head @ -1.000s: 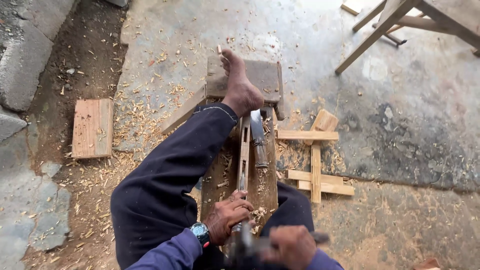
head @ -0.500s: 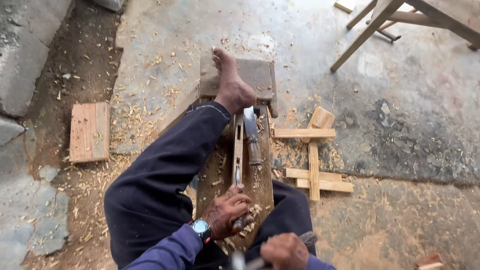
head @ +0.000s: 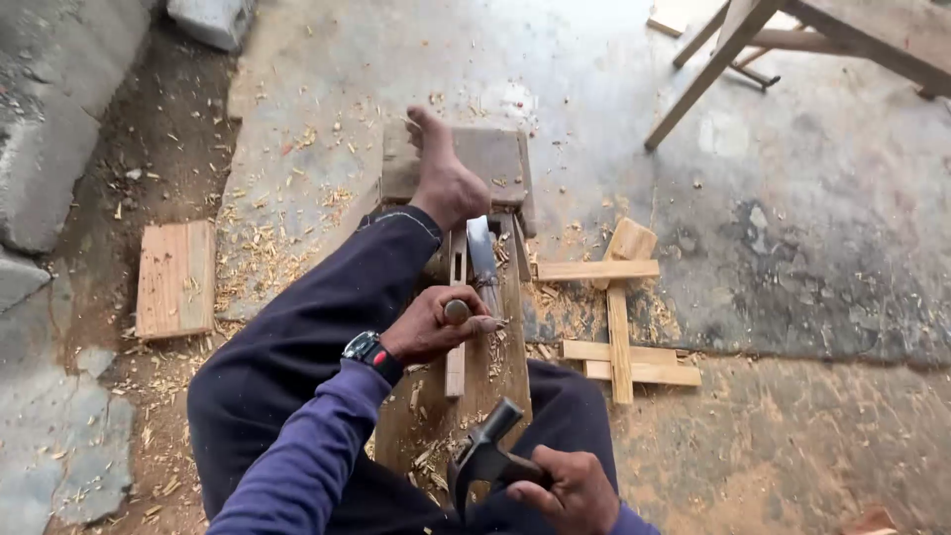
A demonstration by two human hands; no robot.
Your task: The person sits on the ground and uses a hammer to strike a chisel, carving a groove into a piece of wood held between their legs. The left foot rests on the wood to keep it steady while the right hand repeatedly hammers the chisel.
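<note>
I sit astride a long wooden plank (head: 505, 367) on the ground, my bare foot (head: 443, 178) pressing on its far end. My left hand (head: 431, 325) grips a chisel (head: 455, 313) by its round wooden handle, held upright over a narrow wooden strip (head: 456, 362) that lies along the plank. My right hand (head: 567, 487) holds a dark claw hammer (head: 483, 456) low, near my lap. A second chisel with a wide blade (head: 483, 256) lies on the plank beside the strip.
Crossed wooden slats (head: 619, 317) lie right of the plank. A short board (head: 175, 278) rests on the dirt at left. Wood chips cover the ground. A wooden table's legs (head: 708, 69) stand at upper right. Concrete blocks (head: 211, 18) line the left edge.
My left hand has moved forward along the strip with the chisel and set it upright. The right hand has drawn the hammer into full view, lifted near my lap.
</note>
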